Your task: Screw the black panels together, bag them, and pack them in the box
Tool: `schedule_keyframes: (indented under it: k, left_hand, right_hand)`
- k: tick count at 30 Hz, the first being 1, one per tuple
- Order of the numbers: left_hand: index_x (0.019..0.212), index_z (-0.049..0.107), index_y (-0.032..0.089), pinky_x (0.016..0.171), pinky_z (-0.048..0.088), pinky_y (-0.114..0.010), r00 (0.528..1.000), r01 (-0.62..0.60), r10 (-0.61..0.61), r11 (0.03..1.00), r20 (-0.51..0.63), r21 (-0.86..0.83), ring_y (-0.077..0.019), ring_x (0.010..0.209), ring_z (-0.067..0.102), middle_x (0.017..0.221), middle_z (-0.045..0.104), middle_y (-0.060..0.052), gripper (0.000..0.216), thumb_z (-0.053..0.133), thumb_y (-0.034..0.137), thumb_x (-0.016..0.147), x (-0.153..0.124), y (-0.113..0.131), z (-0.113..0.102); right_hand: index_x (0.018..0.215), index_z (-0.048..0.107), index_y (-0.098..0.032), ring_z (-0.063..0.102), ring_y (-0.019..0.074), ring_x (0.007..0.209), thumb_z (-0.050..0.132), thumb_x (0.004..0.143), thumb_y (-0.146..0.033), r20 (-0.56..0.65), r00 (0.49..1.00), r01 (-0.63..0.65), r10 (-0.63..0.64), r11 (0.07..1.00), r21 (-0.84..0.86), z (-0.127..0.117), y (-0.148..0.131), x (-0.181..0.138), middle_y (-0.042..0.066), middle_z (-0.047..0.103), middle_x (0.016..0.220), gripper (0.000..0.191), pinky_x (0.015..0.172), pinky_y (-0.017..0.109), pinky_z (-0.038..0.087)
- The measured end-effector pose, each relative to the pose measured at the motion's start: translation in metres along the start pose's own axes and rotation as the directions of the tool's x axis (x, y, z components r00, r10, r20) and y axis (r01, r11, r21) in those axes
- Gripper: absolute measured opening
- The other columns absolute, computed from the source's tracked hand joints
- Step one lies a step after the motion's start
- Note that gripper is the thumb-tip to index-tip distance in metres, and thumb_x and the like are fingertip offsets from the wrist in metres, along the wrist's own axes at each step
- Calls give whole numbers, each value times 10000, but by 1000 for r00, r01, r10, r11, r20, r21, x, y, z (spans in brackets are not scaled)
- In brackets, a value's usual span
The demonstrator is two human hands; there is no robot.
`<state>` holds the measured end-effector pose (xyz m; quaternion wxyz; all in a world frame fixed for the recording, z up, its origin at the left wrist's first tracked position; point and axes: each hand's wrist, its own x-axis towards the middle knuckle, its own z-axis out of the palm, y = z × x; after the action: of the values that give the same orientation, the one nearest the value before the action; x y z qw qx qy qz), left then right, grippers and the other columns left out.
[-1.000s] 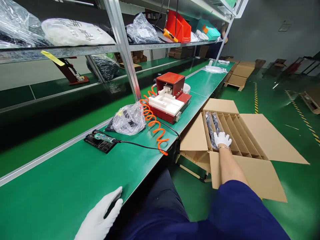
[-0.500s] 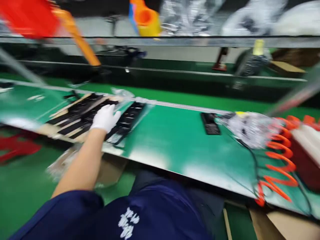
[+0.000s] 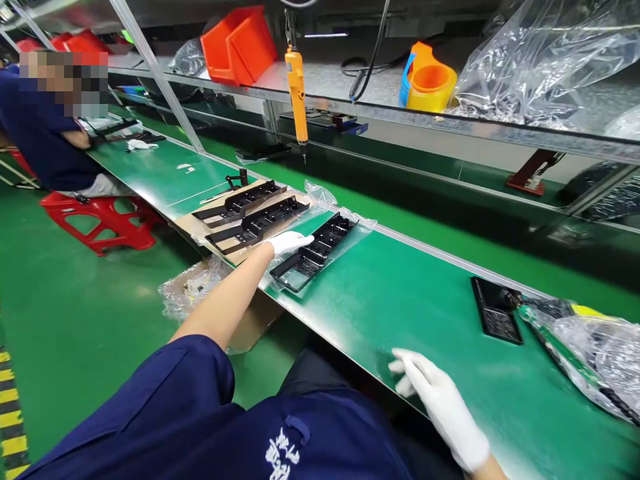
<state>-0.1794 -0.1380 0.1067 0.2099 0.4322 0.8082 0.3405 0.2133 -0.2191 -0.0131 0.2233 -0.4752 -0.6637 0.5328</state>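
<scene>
My left hand (image 3: 289,244), in a white glove, is at the left edge of a long black plastic housing (image 3: 327,243). Its fingertips meet the rim and appear closed on it; some fingers are hidden. That housing lies on clear plastic film, with its ribbed, open side up. To its left, two similar black housings (image 3: 260,223) rest side by side on a sheet of brown cardboard (image 3: 193,227). My right hand (image 3: 433,393), also gloved in white, hovers over the near edge of the green bench (image 3: 380,293), fingers loosely apart and holding nothing.
An orange electric screwdriver (image 3: 297,100) hangs above the housings. At right lie a small black tray (image 3: 497,310) and a plastic-wrapped bundle (image 3: 600,347). A shelf carries a tape roll (image 3: 433,83) and red bin (image 3: 240,47). A co-worker (image 3: 40,133) sits far left.
My view has swung left and sharpened. My left hand has shifted from between the housings to the right one's edge. My right hand has come into view.
</scene>
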Motion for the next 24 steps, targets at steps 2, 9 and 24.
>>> schedule_keyframes:
  k: [2,9,24]
  left_hand:
    - [1316,638,137,968,591,-473,990,-44,44,999,133,-2,-271,1147,673,1318,656,-88,408,634,412,1014,13,0,11]
    - [1027,720,121,960,572,-423,861,-169,197,980,468,-102,-308,1060,706,1067,766,-112,287,674,381,915,-23,-11,86]
    - [1424,608,154,878,568,-404,770,-351,417,909,483,-227,-220,892,680,1211,706,-140,637,553,590,964,-38,34,145]
  right_hand:
    - [1555,494,-137,646,-2,864,514,952,-579,102,959,-271,264,961,60,15,-25,39,113,541,1374,748,772,78,573]
    - [1718,151,-289,633,38,1081,541,921,-596,22,925,-376,378,911,168,34,-57,79,57,379,1551,939,895,150,582]
    - [1496,487,-101,547,156,1386,689,675,-860,-146,898,-343,415,868,360,-31,-12,-16,124,405,1522,1137,1280,268,492]
